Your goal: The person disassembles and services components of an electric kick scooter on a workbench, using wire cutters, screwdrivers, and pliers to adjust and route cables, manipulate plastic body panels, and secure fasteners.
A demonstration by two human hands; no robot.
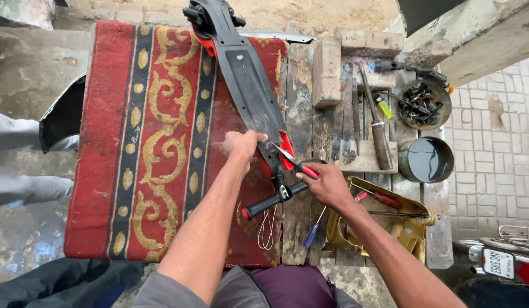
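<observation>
1. Fingers of our left hand point(241, 144) are curled tight over the edge of the long black and red plastic panel point(247, 85), pinning it down; those of our right hand point(327, 185) are wrapped around the red handles of a pair of pliers point(293, 162), whose tips meet the panel's red lower end.
2. Under it all we see the red patterned carpet point(145, 142) spread over the left part of the wooden bench point(298, 102), with the panel running diagonally from the bench's far edge down to our hands.
3. On the bare boards to the right sit a brick point(326, 71), a row of files and chisels point(347, 114), a round tin of dark liquid point(427, 159) and a bowl of small metal parts point(424, 102).
4. Just beside our right wrist lies a brass-coloured tray point(410, 225) holding a red-handled screwdriver point(381, 198); a blue-handled screwdriver point(313, 231) lies near the bench's front edge.
5. A black handlebar grip point(270, 202) sticks out below the panel's lower end, and a loop of thin white wire point(266, 231) trails on the carpet.
6. Our worry: the plier tips sit close to our left thumb, so a slip off the plastic could nip it or crack the red edge, and a hard twist could swing the panel, which overhangs the far edge.
</observation>
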